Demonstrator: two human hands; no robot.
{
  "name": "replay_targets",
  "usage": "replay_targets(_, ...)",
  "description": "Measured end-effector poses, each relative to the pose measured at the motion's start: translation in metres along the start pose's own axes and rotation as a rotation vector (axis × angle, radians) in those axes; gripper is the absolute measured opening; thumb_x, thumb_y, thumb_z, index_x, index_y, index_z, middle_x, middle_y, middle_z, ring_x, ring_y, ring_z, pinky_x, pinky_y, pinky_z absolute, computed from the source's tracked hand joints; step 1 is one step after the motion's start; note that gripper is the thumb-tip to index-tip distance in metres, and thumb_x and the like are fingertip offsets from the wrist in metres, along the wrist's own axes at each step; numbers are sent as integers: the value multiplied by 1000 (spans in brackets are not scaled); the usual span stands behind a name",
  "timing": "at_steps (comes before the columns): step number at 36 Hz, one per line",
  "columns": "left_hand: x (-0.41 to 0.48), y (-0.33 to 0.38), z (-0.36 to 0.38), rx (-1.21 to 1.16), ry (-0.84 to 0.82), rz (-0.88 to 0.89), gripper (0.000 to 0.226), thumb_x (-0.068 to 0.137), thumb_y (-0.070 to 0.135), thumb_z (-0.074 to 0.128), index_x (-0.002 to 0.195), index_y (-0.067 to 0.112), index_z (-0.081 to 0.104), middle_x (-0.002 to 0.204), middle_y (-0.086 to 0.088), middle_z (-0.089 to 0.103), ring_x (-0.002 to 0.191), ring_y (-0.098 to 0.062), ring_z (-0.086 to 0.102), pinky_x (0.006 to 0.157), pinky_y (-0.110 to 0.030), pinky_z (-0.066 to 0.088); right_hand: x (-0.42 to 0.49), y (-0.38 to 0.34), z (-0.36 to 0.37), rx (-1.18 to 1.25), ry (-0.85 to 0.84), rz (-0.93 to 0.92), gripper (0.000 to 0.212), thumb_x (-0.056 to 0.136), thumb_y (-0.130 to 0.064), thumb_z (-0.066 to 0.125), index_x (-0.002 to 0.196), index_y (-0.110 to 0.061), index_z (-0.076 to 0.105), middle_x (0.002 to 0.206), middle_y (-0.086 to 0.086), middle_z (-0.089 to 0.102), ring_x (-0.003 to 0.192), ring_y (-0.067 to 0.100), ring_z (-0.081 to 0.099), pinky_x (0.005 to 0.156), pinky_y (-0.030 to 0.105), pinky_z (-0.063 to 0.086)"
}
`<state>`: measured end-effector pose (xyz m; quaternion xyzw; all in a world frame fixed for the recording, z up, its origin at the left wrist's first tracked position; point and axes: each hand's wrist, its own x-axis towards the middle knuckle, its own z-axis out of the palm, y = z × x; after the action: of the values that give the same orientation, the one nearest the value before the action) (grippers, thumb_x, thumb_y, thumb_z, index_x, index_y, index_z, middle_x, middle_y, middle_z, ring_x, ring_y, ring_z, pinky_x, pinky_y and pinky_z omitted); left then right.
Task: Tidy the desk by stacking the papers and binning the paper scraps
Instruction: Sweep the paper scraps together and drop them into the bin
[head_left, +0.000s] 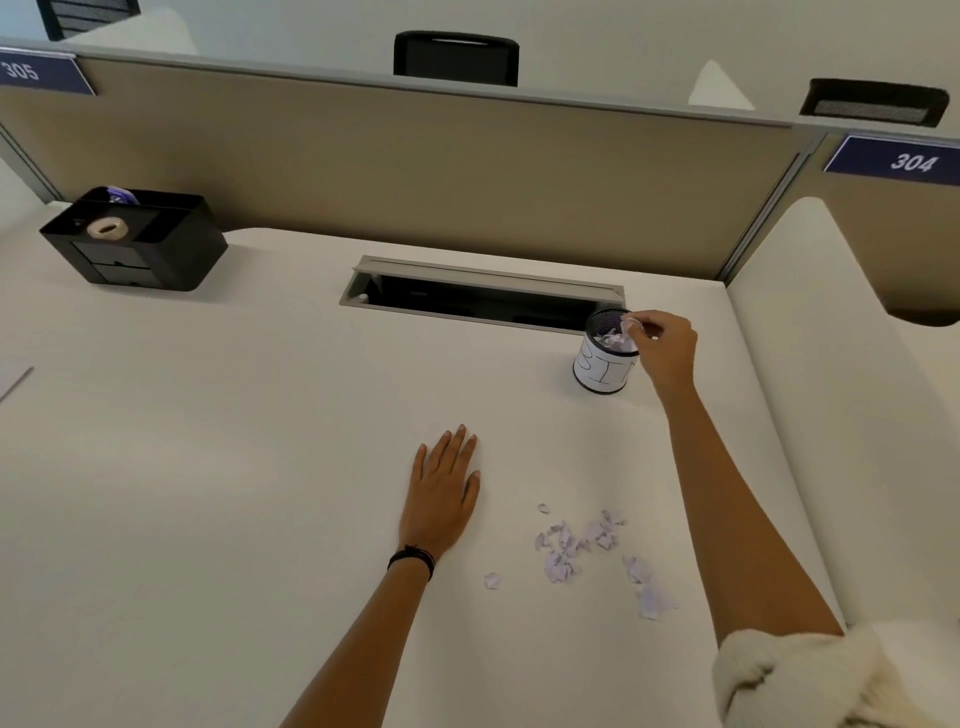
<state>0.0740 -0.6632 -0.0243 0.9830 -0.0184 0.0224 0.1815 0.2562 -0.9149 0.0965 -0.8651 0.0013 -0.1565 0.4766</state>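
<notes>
Right hand (667, 345) pinches a scrap (630, 327) over the bin (605, 366) rim, prob. to drop it in, w/ more scraps (582, 545) well nearer than bin; left hand (441, 493) spread flat, steadying.

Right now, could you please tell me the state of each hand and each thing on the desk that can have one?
Right hand: over the bin, pinching a paper scrap.
Left hand: flat on the desk, open, holding nothing.
Small mesh bin: upright, scraps inside.
Loose paper scraps: scattered on the desk, not yet binned.
Cable tray lid: open.
Black desk organizer: upright, tape roll on top.
</notes>
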Motion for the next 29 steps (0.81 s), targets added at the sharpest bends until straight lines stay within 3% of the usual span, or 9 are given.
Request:
replay_targets(2, 1, 0, 1, 6, -1, -4, 57, 94, 40, 12, 146, 22, 22, 154, 4, 17, 142, -13, 14, 116, -35, 1, 6, 3, 1, -52, -65, 18, 17, 86, -4, 59, 99, 1, 70, 100, 18, 69, 85, 18, 61, 67, -3, 39)
replay_targets(5, 1, 0, 1, 2, -1, -12, 56, 94, 40, 12, 146, 22, 22, 154, 4, 18, 142, -13, 15, 116, -35, 2, 9, 3, 3, -94, -112, 25, 21, 86, 2, 56, 102, 0, 68, 106, 17, 67, 94, 24, 62, 70, -1, 39)
replay_targets(9, 0, 1, -1, -3, -3, -8, 58, 93, 42, 10, 147, 22, 21, 154, 5, 15, 142, -13, 14, 117, -34, 1, 1, -3, 1, -95, -54, -33, 25, 85, 7, 52, 105, 0, 66, 119, 17, 60, 112, 27, 55, 92, 18, 41)
replay_targets(11, 0, 2, -3, -8, 1, -8, 59, 93, 42, 10, 146, 21, 22, 154, 5, 16, 142, -13, 15, 116, -35, 2, -7, -5, -3, -92, -22, -72, 26, 85, 7, 52, 106, 1, 66, 124, 17, 57, 116, 26, 52, 96, 24, 41)
replay_targets(17, 0, 2, -4, -17, 0, -4, 61, 91, 43, 9, 146, 22, 22, 154, 5, 16, 142, -12, 13, 116, -33, 0, -49, 1, -17, -97, 69, -161, 23, 84, 8, 52, 99, -1, 68, 117, 16, 59, 111, 23, 54, 90, -2, 30)
replay_targets(23, 0, 4, -5, -20, 4, -4, 61, 91, 44, 9, 146, 21, 24, 154, 4, 18, 142, -13, 15, 116, -33, 1, -116, 35, -20, 16, -72, -44, 33, 84, 8, 52, 90, -20, 67, 103, 3, 64, 99, 17, 60, 90, 15, 43)
replay_targets(25, 0, 4, -5, -15, 1, -4, 61, 91, 44, 8, 146, 22, 22, 154, 4, 18, 142, -12, 14, 115, -32, -1, -142, 51, -15, -24, -137, 32, 30, 85, 6, 53, 95, -18, 67, 112, 8, 61, 108, 22, 57, 91, 9, 35)
replay_targets(29, 0, 4, -6, -13, 4, -5, 61, 91, 45, 9, 146, 22, 23, 154, 4, 19, 142, -12, 14, 115, -32, -1, -186, 70, -8, -151, -299, 122, 29, 93, -10, 48, 121, -11, 57, 144, 9, 37, 134, 22, 33, 105, 17, 19)
